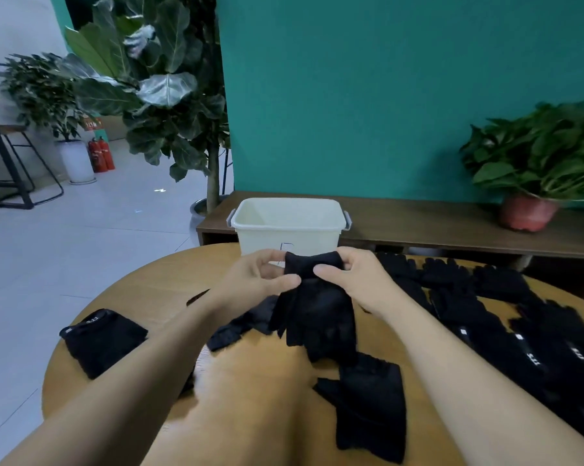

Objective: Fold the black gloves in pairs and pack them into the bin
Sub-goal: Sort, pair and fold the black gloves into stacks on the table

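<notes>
My left hand [257, 277] and my right hand [357, 280] both pinch the cuff end of a black glove [317, 314], held up over the round wooden table [250, 381] so its fingers hang down. Right behind my hands stands the white bin [287, 223], and I see nothing inside it. A folded black glove [104, 341] lies at the table's left edge. Another glove [371, 405] lies flat in front of me, and one [236, 327] lies under the held glove. Several black gloves [519, 324] are spread along the right side.
Behind the table runs a low wooden bench [452, 227] against the teal wall, with a potted plant [532, 183] on its right end. A tall leafy plant [169, 105] stands at the back left. The tiled floor [65, 247] lies to the left.
</notes>
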`<state>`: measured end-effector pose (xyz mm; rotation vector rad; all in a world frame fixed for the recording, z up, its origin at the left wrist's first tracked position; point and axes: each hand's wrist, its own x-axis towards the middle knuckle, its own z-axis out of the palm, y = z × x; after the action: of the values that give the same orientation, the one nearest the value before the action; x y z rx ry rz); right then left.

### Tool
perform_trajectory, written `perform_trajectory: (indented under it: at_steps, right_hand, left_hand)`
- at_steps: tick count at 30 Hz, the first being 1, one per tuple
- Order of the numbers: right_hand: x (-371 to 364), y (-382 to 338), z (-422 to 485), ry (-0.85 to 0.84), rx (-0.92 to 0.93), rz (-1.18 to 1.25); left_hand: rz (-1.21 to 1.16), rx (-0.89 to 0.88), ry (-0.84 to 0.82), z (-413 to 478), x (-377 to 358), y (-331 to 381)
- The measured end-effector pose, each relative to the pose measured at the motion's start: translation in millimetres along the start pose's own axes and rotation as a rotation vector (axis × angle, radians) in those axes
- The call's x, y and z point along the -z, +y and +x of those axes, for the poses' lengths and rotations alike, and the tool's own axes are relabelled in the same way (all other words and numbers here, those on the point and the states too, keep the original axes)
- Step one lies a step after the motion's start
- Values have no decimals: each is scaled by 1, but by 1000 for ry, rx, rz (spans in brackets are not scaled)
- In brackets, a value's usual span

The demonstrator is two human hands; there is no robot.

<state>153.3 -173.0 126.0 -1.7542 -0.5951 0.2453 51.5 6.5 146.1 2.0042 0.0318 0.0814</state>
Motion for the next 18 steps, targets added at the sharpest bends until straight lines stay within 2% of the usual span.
perform_trajectory:
  at_steps: [5,12,18]
  right_hand:
    - [22,4,-25,-4,-35,55]
    - [46,11,-50,-10,-121,61]
    - [58,23,-53,64,-121,0]
  left_hand:
    - [-24,12,27,5,-28,-8]
    - [-160,29,-30,10,-49,-10]
    - [-16,-13,-143,22,-73,-8]
